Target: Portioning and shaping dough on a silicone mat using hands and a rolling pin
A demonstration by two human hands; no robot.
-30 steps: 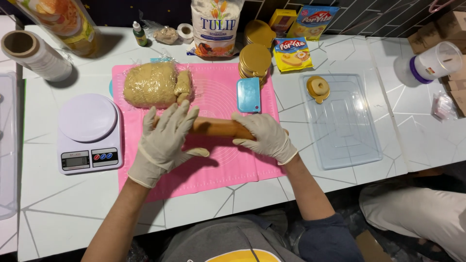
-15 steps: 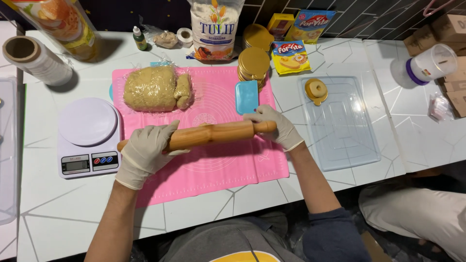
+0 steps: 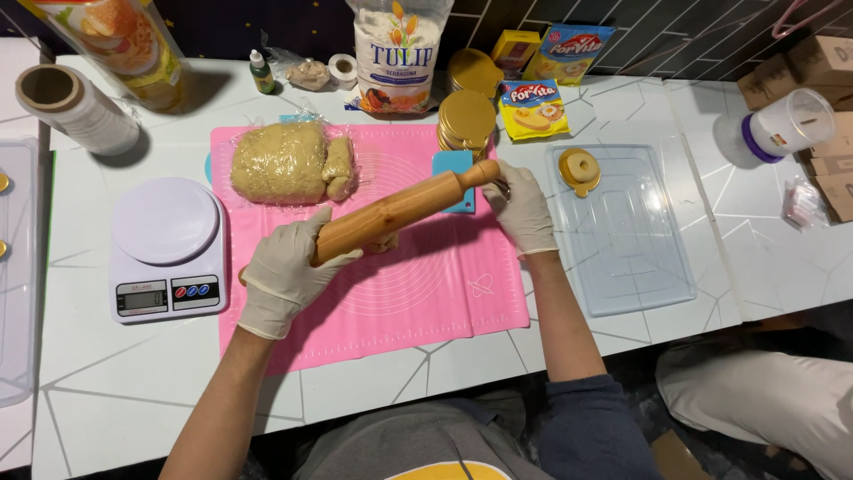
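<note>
While both gloved hands grip the wooden rolling pin (image 3: 400, 212), it no longer lies flat on the pink mat (image 3: 426, 293) as it did a second ago: it is now lifted and slanted, its far end raised toward the back of the table. The left hand (image 3: 284, 271) is closed around the near end of the barrel, fingers wrapped over the wood. The right hand (image 3: 522, 206) is closed on the far handle, beside the blue scraper (image 3: 453, 169). Half a second ago the pin was level across the mat; now it tilts, so it looks carried rather than rolled. Under it the mat bears no dough. The wrapped lump of dough (image 3: 289, 163) sits at the mat's back left corner, well apart from the pin. A white kitchen scale (image 3: 167, 244) stands just left of the mat, a clear tray (image 3: 622, 258) to its right.
</note>
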